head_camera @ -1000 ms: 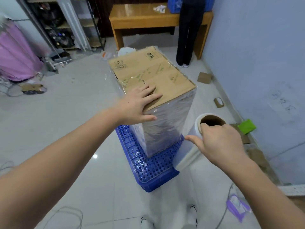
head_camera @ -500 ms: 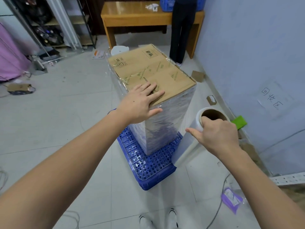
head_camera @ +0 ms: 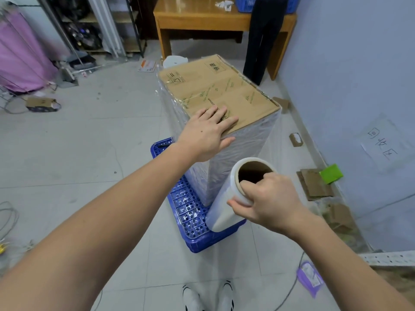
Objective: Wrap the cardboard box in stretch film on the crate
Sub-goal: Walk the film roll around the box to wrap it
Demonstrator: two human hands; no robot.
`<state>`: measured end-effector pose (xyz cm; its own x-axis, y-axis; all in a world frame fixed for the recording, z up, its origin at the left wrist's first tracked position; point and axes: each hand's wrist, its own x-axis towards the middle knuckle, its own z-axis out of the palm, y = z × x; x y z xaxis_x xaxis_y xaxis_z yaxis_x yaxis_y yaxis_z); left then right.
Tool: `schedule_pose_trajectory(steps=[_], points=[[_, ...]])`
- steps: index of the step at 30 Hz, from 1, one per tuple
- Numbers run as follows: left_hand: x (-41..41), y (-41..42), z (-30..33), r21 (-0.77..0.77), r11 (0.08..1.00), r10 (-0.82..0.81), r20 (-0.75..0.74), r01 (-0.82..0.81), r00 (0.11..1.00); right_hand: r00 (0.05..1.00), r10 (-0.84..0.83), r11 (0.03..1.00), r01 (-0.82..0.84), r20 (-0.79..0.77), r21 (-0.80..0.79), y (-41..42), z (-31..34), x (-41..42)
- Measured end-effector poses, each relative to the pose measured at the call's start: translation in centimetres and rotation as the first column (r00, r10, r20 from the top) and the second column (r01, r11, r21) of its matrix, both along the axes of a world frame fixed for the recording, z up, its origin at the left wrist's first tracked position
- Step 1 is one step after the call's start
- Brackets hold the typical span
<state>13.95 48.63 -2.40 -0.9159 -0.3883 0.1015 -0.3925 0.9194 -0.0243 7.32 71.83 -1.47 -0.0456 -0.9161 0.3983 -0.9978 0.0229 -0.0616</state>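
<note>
The tall brown cardboard box (head_camera: 221, 98), its sides already under clear film, stands on the blue perforated plastic crate (head_camera: 193, 212) on the grey tiled floor (head_camera: 107, 135). The left hand (head_camera: 207, 133) lies flat over its near top edge, grip released. The right hand (head_camera: 268, 202) grasps the white stretch-film roll (head_camera: 231, 202) by its core rim, just beside the box's near right corner, with open floor left of the crate.
</note>
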Motion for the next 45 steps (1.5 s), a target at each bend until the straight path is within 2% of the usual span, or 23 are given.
schedule_pose_trajectory(steps=[5,7,12,15,19,28,32,37,41,45], points=[[0.2,0.4,-0.1,-0.009,1.000,0.009,0.003,-0.009,1.000,0.973,0.224,0.964,-0.212,-0.060,0.161,-1.0,-0.8,0.5],[0.2,0.5,0.0,-0.005,1.000,0.009,0.000,-0.009,1.000,0.965,0.251,0.951,-0.231,-0.080,0.203,-1.4,-0.5,0.5],[0.0,0.7,0.2,-0.013,1.000,0.019,-0.002,-0.019,1.000,0.982,0.102,0.973,-0.065,-0.160,0.223,-0.6,0.5,1.6],[-0.2,0.9,0.0,-0.013,1.000,0.028,-0.007,-0.028,1.000,0.990,0.108,0.975,-0.087,-0.093,0.202,0.4,0.3,2.2],[-0.1,1.1,-0.1,-0.005,0.999,0.039,-0.021,-0.039,0.999,0.998,-0.052,0.983,0.057,-0.038,0.172,0.2,0.9,2.8],[0.2,1.3,-0.1,0.017,0.999,0.050,-0.026,-0.049,0.998,0.998,-0.013,0.965,0.029,-0.067,0.259,0.4,1.9,2.8],[0.3,1.2,0.1,0.023,0.999,0.038,-0.034,-0.038,0.999,0.996,-0.017,0.935,-0.014,0.084,0.355,0.4,2.6,2.4],[0.3,0.7,0.4,0.057,0.998,0.018,-0.061,-0.015,0.998,0.991,-0.117,0.890,0.074,0.068,0.450,-0.1,3.3,3.1],[0.3,-1.1,1.6,-0.014,0.992,-0.127,0.034,0.128,0.991,0.965,-0.262,0.849,0.232,-0.004,0.474,-0.8,3.3,5.5],[1.0,-5.1,3.2,0.004,0.941,-0.333,0.172,0.338,0.927,0.893,-0.450,0.796,0.417,-0.031,0.439,-2.5,3.3,7.5]])
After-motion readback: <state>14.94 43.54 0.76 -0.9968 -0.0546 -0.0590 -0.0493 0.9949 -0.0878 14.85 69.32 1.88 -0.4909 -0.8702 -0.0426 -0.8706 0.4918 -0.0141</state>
